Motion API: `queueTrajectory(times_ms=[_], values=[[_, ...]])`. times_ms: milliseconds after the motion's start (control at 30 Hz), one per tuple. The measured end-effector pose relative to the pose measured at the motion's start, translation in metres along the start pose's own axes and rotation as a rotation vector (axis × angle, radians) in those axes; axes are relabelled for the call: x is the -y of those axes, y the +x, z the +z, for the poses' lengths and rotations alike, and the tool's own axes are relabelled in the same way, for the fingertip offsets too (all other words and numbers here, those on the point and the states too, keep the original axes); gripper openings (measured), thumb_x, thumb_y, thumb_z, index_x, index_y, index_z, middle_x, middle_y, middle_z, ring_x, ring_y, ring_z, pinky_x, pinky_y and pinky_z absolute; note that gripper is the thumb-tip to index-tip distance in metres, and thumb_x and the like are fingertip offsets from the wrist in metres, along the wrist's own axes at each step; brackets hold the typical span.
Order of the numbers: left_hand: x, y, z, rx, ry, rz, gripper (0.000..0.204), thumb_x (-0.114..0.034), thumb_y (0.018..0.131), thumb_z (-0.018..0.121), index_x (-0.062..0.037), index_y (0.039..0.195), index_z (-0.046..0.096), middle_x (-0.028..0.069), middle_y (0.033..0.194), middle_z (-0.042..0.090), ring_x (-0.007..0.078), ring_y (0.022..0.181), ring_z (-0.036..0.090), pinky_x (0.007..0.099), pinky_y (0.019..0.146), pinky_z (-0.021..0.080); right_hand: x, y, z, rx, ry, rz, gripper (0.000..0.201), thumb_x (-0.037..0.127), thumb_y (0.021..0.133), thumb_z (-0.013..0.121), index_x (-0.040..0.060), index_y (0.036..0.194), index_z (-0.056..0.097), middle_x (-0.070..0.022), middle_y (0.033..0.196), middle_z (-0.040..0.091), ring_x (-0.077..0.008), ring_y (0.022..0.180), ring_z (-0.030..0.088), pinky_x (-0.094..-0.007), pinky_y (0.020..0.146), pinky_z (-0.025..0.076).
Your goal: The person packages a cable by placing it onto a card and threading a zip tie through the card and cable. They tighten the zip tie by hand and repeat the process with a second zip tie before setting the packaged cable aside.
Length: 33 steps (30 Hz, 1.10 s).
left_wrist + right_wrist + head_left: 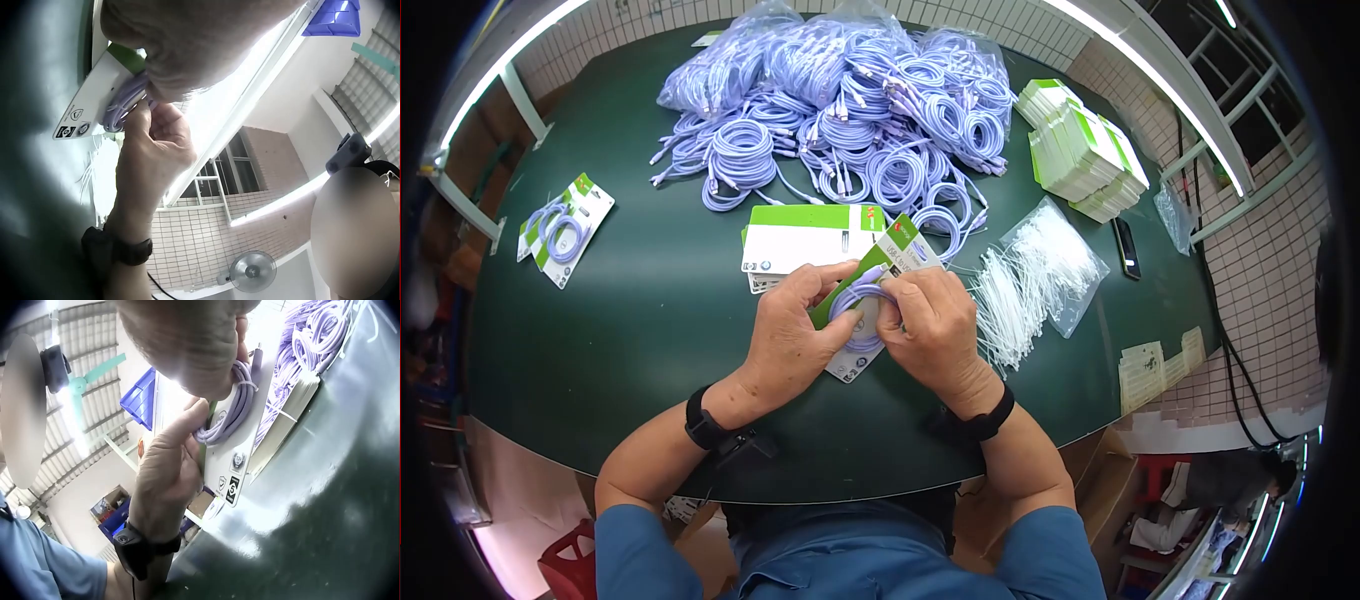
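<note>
A lavender USB cable (860, 292), wound into a coil, lies against a green and white backing card (903, 242) that is tilted over the table. My left hand (798, 325) grips the card and coil from the left, its thumb over the coil's lower part. From the other side my right hand (937, 325) pinches at the coil's right edge with thumb and curled forefinger. In the right wrist view a thin pale band (247, 385) crosses the coiled cable (234, 415). The right fingertips partly cover the coil.
Behind the hands lie stacked cards (805, 240) and a big heap of lavender cables (840, 110), partly bagged. White cable ties (1025, 285) spill from a bag at right, near more card stacks (1085, 150) and a phone (1127, 248). Carded cables (565, 228) lie at left.
</note>
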<state>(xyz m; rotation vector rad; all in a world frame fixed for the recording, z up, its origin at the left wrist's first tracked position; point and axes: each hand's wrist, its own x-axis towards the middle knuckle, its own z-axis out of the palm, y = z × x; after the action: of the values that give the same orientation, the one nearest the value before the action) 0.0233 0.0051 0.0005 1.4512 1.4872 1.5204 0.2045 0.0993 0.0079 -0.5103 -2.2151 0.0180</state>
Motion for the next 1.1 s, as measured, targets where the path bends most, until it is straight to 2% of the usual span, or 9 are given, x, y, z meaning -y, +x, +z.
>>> queueTrajectory(times_ms=[133,233,533,633,800,933,1033,1067,1100], values=[[-0.008,0.003,-0.008,0.063,0.147,0.026,0.044,0.003,0.090,0.077,0.0018,0.134,0.071,0.0078,0.112,0.074,0.0118,0.099,0.070,0.0286,0.091,0.059,-0.004,0.000,0.001,0.002,0.016,-0.022,0.030,-0.005,0.076,0.078,0.0043,0.104,0.070,-0.0107,0.091,0.069,-0.0320,0.080,0.068,-0.0427,0.068,0.054],[-0.009,0.010,-0.015,0.071,0.225,0.054,0.042,-0.001,0.087,0.078,0.0005,0.129,0.074,0.0151,0.115,0.076,0.0208,0.097,0.075,0.0329,0.085,0.059,-0.007,-0.001,0.003,-0.016,0.102,-0.014,0.031,-0.003,0.078,0.081,0.0038,0.107,0.071,-0.0110,0.095,0.071,-0.0317,0.081,0.069,-0.0409,0.069,0.056],[-0.004,0.023,-0.030,0.174,0.196,0.040,0.037,-0.002,0.085,0.079,-0.0041,0.121,0.078,0.0164,0.112,0.079,0.0274,0.091,0.078,0.0381,0.078,0.061,-0.013,0.009,-0.029,-0.073,0.218,0.072,0.039,0.003,0.082,0.087,0.0033,0.118,0.072,-0.0143,0.105,0.074,-0.0316,0.087,0.070,-0.0380,0.073,0.058],[-0.013,0.021,-0.030,0.233,0.367,0.191,0.032,-0.004,0.082,0.082,-0.0069,0.114,0.080,0.0131,0.103,0.079,0.0319,0.094,0.076,0.0407,0.084,0.061,0.005,0.025,-0.037,0.083,0.224,-0.048,0.040,0.004,0.085,0.085,0.0037,0.123,0.072,-0.0161,0.106,0.074,-0.0323,0.089,0.071,-0.0394,0.075,0.059],[-0.026,0.016,-0.027,0.291,0.528,0.437,0.032,-0.007,0.080,0.084,-0.0097,0.111,0.079,0.0108,0.098,0.076,0.0343,0.093,0.073,0.0420,0.085,0.059,0.030,0.010,-0.022,0.284,0.197,0.035,0.042,0.005,0.088,0.083,0.0026,0.127,0.071,-0.0181,0.108,0.074,-0.0351,0.090,0.072,-0.0406,0.080,0.060],[-0.030,0.019,-0.019,0.013,0.503,0.615,0.040,-0.008,0.080,0.085,-0.0110,0.118,0.078,0.0092,0.095,0.072,0.0342,0.089,0.070,0.0411,0.083,0.057,0.025,0.005,-0.023,0.263,0.312,0.227,0.038,0.005,0.091,0.082,-0.0003,0.126,0.067,-0.0168,0.107,0.075,-0.0270,0.091,0.075,-0.0377,0.083,0.059],[-0.032,0.023,-0.004,-0.383,0.408,0.418,0.044,-0.008,0.083,0.085,-0.0070,0.125,0.074,0.0082,0.102,0.073,0.0252,0.086,0.071,0.0366,0.076,0.056,0.017,0.002,-0.024,0.260,0.497,0.620,0.032,0.004,0.095,0.080,-0.0027,0.122,0.064,-0.0125,0.108,0.076,-0.0166,0.096,0.074,-0.0327,0.086,0.059],[-0.031,0.021,-0.005,-0.389,0.408,0.425,0.044,-0.008,0.083,0.085,-0.0070,0.125,0.074,0.0082,0.102,0.073,0.0252,0.086,0.071,0.0366,0.076,0.056,0.016,0.000,-0.023,0.257,0.494,0.611,0.032,0.004,0.095,0.080,-0.0027,0.122,0.064,-0.0125,0.108,0.076,-0.0166,0.096,0.074,-0.0327,0.086,0.059],[-0.028,0.016,-0.008,-0.269,0.249,0.232,0.043,-0.007,0.085,0.085,-0.0048,0.126,0.072,0.0081,0.104,0.074,0.0221,0.087,0.071,0.0350,0.076,0.057,0.014,-0.003,-0.020,0.238,0.598,0.666,0.030,0.004,0.096,0.079,-0.0027,0.121,0.063,-0.0114,0.109,0.076,-0.0145,0.098,0.073,-0.0317,0.087,0.059]])
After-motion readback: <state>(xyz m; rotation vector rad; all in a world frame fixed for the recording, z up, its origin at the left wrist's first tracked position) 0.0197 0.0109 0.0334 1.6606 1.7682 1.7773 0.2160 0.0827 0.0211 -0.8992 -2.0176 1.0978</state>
